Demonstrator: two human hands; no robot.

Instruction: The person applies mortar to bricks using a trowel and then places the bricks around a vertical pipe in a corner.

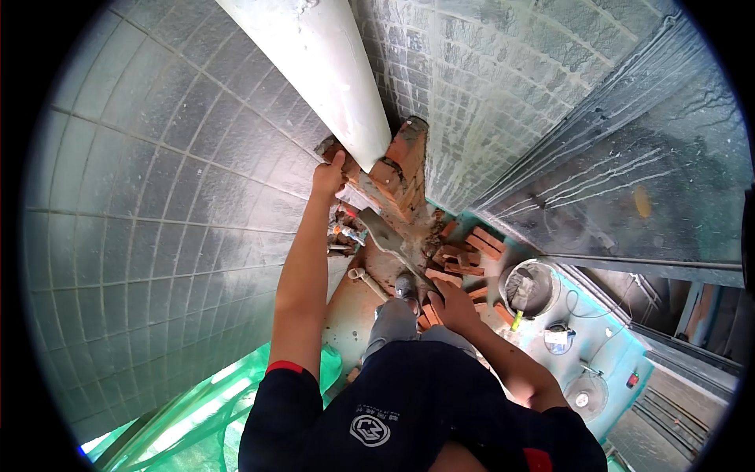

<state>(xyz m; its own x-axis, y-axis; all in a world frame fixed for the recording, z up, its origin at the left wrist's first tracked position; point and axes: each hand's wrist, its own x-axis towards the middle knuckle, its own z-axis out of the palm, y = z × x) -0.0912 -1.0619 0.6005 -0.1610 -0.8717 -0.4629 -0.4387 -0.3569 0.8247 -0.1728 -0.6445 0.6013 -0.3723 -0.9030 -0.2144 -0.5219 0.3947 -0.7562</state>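
Note:
My left hand (329, 176) reaches forward with its fingers closed against a brick (331, 148), thumb on top. This brick is at the left of the thick white pipe (340, 86), on a low brick wall around its foot. To the pipe's right, the other side of the brickwork (407, 169) rises, with grey mortar on its top. My right hand (456, 307) is wrapped around the handle of a bricklaying trowel (381, 234). The trowel's flat, mortar-smeared blade points forward and left, below the brickwork. My right fingers are partly hidden.
Loose bricks (464, 256) lie in a heap right of my feet. A mortar bucket (528, 289) and a fan-like round object (586, 395) stand farther right. A capped pipe (359, 275) and valves (346, 231) are near my left foot. Green netting (220, 409) hangs lower left.

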